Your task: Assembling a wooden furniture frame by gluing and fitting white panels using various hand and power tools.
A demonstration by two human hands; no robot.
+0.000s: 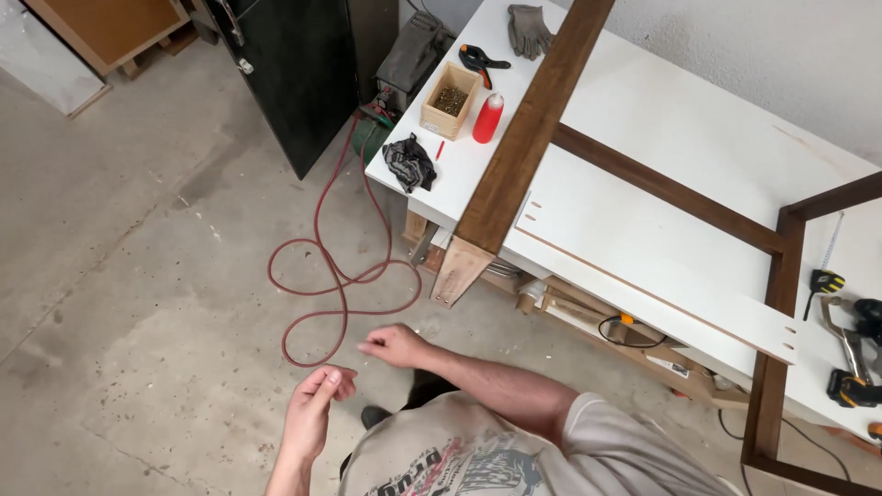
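My left hand [317, 397] is held low over the concrete floor with thumb and fingertips pinched together. My right hand [395, 345] reaches across in front of my body, also pinched at the fingertips, a short way from the left hand. Whatever may sit between the fingers is too small to make out. Both hands hover near a looped red hose [323, 276] on the floor. A long dark wooden board [528, 138] lies across the white workbench [643, 119], its pale cut end [457, 271] sticking out past the table edge toward my hands.
On the bench stand a wooden box of screws [450, 99], a red bottle [488, 118], a black and orange clamp [480, 61], grey gloves [529, 29] and a black glove [409, 163]. A dark wooden frame [776, 276] and hand tools [850, 349] lie at right. A black cabinet [294, 73] stands behind.
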